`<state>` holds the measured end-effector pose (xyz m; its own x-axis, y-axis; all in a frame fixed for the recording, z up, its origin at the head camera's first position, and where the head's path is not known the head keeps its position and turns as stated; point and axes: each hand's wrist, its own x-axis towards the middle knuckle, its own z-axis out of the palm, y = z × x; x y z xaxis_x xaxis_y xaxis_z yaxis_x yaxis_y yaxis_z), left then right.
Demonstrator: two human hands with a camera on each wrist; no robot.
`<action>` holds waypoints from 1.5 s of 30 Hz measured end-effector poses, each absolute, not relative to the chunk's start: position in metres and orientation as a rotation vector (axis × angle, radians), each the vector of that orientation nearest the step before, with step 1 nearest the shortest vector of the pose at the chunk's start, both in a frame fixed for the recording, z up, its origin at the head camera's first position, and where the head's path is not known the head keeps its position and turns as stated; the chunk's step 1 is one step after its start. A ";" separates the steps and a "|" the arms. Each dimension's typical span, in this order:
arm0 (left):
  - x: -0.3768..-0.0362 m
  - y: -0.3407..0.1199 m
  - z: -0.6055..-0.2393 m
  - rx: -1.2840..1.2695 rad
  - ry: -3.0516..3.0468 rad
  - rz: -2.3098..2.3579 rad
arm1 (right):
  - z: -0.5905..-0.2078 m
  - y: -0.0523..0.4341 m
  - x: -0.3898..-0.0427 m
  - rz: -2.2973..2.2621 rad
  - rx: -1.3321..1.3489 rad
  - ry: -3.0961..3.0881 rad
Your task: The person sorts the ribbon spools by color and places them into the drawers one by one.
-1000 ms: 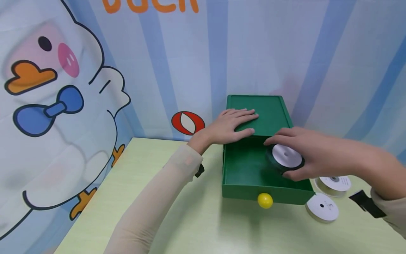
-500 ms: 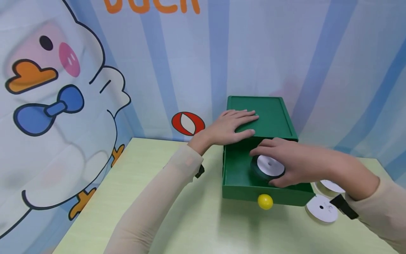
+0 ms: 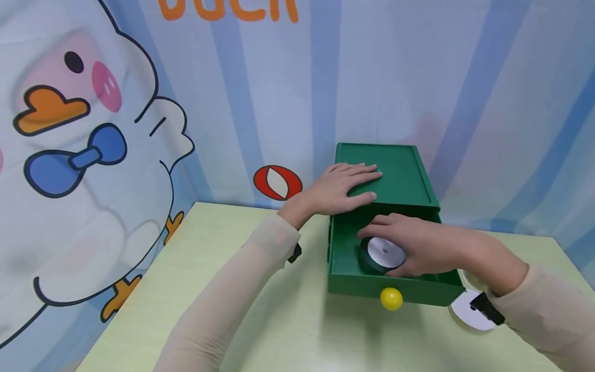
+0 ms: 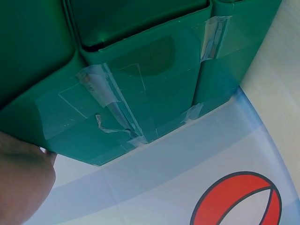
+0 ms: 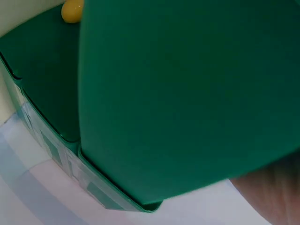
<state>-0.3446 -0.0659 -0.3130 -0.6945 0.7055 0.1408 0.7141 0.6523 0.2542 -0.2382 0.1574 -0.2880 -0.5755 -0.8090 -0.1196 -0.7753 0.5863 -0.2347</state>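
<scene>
A green box stands by the back wall with its drawer pulled out and a yellow round knob on the drawer front. On the box top my left hand rests flat, fingers spread. Inside the drawer, my right hand grips a ribbon spool with a white face and dark rim, thumb on the near side and fingers on the far side. Whether the spool touches the drawer floor is hard to tell. A large green wall blocks most of the right wrist view, and the spool is hidden there.
Right of the drawer, a white-faced spool lies on the pale table, with another spool mostly hidden behind the right forearm. Clear tape runs along the box's side. A printed duck cloth hangs behind.
My right hand has carried the spool leftward and down into the drawer, toward its front. My left hand has stayed on the box top. The right forearm now covers more of the spools on the table.
</scene>
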 end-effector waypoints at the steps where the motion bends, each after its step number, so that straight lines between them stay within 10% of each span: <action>1: -0.344 -0.065 -0.313 -1.219 -2.829 -0.456 | -0.289 0.157 -0.238 -0.234 -1.318 2.601; 45: -0.346 -0.065 -0.315 -1.216 -2.803 -0.471 | -0.290 0.156 -0.234 -0.341 -1.353 2.533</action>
